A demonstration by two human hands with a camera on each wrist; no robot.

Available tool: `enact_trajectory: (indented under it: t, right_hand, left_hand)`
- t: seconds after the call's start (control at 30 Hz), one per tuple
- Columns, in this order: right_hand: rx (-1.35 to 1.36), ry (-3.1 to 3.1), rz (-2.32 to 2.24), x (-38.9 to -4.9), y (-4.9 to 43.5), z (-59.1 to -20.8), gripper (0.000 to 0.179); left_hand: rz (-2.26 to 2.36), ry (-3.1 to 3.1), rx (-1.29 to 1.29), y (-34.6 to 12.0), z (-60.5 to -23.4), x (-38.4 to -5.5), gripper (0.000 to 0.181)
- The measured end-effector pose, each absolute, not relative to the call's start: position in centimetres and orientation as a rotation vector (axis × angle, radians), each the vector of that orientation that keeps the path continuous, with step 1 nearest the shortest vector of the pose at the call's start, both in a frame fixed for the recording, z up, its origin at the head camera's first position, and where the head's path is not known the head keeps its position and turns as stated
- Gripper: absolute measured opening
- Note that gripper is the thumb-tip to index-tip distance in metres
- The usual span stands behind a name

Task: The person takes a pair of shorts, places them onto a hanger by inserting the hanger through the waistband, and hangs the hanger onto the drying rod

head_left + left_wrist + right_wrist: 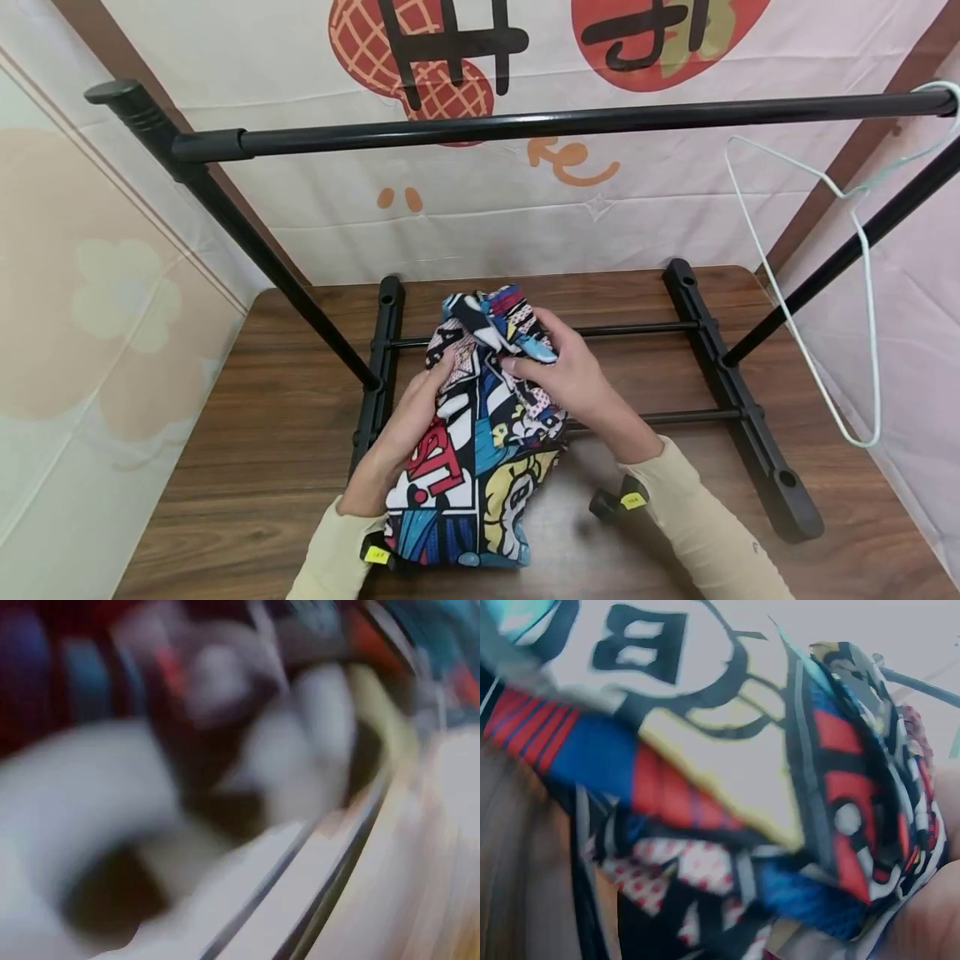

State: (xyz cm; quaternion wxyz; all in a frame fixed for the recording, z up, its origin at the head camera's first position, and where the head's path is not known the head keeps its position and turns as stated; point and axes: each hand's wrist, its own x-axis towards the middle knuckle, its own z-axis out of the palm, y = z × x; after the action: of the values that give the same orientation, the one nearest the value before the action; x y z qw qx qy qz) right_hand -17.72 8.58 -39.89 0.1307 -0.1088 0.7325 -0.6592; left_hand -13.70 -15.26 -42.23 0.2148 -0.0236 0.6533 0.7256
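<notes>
A cloth item (450,492) with a colourful comic print hangs between both hands, bunched at its top and spread smoother lower down; which garment it is I cannot tell. On its left side my left hand (412,412) grips the upper part, thumb on the front and fingers hidden behind. My right hand (573,375) pinches the bunched top right edge between thumb and fingers. Up close in the right wrist view, the printed cloth (720,735) fills most of the picture, with part of the right hand (922,922) at the lower right. The left wrist view shows the cloth (217,675) heavily blurred.
A black rack stands around the hands, its top rail (525,125) crossing above them and its feet (738,417) on the wooden tabletop (255,475). A pale hanger (870,333) hangs from the rail at the right. Printed curtains (315,200) enclose the back and sides.
</notes>
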Motion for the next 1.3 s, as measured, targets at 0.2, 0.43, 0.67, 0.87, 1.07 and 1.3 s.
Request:
enact_trajectory:
  t: [0.2, 0.43, 0.67, 0.87, 1.07, 1.3]
  right_hand:
    - [-0.205, 1.996, -2.085, -18.1, 10.1, -38.7, 0.061]
    - [-0.238, 1.908, -2.173, -18.0, 10.5, -37.8, 0.059]
    - [-0.265, 1.856, -2.28, -17.9, 9.9, -36.9, 0.061]
    - [-0.352, 1.73, -2.401, -17.6, 9.5, -35.8, 0.059]
    - [-0.361, 1.683, -2.465, -17.3, 9.2, -35.3, 0.062]
    - [-0.483, 1.604, -2.389, -16.7, 8.2, -36.2, 0.06]
  left_hand:
    - [1.976, 1.911, -0.103, -16.5, -42.4, -14.0, 0.064]
    - [1.859, 2.265, -0.247, -17.8, -42.2, -14.6, 0.058]
    - [1.739, 2.692, -0.236, -16.4, -40.7, -13.7, 0.061]
    - [1.703, 3.009, -0.04, -14.0, -38.8, -11.6, 0.069]
    - [1.748, 3.065, 0.56, -12.2, -37.5, -9.9, 0.076]
    - [1.652, 2.878, 0.84, -10.4, -38.0, -10.5, 0.104]
